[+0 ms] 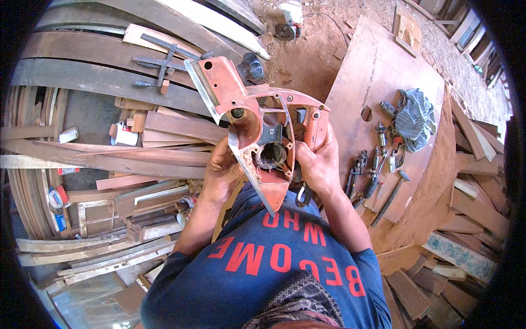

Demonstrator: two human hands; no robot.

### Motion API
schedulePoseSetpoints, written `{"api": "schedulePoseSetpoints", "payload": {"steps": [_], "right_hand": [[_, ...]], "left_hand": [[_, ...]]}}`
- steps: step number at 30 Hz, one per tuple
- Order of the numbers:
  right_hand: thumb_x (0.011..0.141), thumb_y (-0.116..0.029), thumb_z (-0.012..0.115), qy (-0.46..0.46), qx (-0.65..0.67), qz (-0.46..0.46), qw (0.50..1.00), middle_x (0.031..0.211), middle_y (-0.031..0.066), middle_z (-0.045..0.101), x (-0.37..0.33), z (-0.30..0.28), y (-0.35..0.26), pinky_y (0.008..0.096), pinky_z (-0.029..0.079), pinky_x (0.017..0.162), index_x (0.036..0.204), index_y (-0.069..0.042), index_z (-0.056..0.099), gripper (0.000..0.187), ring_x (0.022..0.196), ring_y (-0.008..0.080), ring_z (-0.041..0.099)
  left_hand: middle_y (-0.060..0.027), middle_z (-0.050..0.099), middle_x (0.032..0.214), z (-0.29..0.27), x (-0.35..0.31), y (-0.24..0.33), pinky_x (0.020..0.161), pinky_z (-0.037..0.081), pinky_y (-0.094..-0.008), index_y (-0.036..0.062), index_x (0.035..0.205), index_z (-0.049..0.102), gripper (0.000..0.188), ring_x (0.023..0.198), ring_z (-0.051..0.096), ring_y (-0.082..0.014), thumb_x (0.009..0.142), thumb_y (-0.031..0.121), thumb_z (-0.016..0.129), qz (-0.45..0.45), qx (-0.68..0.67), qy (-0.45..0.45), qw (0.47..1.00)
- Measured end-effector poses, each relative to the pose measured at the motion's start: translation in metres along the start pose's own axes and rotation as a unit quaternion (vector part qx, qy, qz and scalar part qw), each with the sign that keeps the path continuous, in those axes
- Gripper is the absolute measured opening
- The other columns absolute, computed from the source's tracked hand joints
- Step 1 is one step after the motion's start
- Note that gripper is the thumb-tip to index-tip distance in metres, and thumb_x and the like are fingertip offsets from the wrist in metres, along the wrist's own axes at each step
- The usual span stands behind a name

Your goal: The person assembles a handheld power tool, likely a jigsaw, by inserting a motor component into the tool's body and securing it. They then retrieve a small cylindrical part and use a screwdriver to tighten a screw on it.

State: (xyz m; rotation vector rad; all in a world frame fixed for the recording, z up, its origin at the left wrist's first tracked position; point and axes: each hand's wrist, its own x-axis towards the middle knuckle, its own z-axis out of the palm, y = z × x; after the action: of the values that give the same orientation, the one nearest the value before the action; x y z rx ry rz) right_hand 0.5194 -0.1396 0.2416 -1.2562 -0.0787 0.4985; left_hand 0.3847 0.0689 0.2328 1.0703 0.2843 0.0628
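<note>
Held up in front of my chest is a worn orange electric hand planer [226, 90], its side cover off so that the hollow inside shows. A black knob [251, 66] sticks out at its far end. My right hand [319, 162] is wrapped round the rear handle on the right. On the left, my left hand [221, 172] grips the lower edge of the body, its fingers partly hidden behind it. A dark cord or clip-like part [303, 194] hangs below the handle, close to my shirt; its kind is hard to make out.
To the right lies a wide wooden panel [378, 71] bearing a striped cloth [415, 119], a hammer [391, 198] and several hand tools. Long planks [109, 74] with a bar clamp [164, 64] are at left. A grinder [287, 27] stands far off; wood offcuts [416, 293] lie lower right.
</note>
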Motion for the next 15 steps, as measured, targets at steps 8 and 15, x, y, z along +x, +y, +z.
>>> {"api": "schedulePoseSetpoints", "payload": {"steps": [8, 15], "right_hand": [[0.09, 0.001, 0.069, 0.012, 0.013, -0.007, 1.0, 0.126, 0.009, 0.063, -0.016, 0.005, -0.018, 0.0361, 0.054, 0.102, 0.141, 0.001, 0.05, 0.055, 0.116, 0.0172, 0.065], [0.091, 0.001, 0.07, 0.017, -0.041, -0.027, 0.999, 0.131, 0.0101, 0.064, -0.018, 0.001, -0.019, 0.0362, 0.055, 0.102, 0.145, 0.001, 0.049, 0.058, 0.118, 0.0177, 0.065]], "left_hand": [[-0.0088, 0.072, 0.136, 0.008, -0.004, 0.0, 0.097, 0.062, -0.0369, 0.0056, 0.157, 0.053, 0.073, 0.116, 0.072, -0.0184, 0.094, 0.016, 0.087, 0.027, -0.014, -0.013, 0.999], [-0.0086, 0.067, 0.148, 0.005, -0.006, -0.003, 0.109, 0.055, -0.0378, 0.0074, 0.163, 0.048, 0.075, 0.129, 0.067, -0.0189, 0.097, 0.015, 0.083, -0.002, -0.02, -0.019, 1.0]]}}
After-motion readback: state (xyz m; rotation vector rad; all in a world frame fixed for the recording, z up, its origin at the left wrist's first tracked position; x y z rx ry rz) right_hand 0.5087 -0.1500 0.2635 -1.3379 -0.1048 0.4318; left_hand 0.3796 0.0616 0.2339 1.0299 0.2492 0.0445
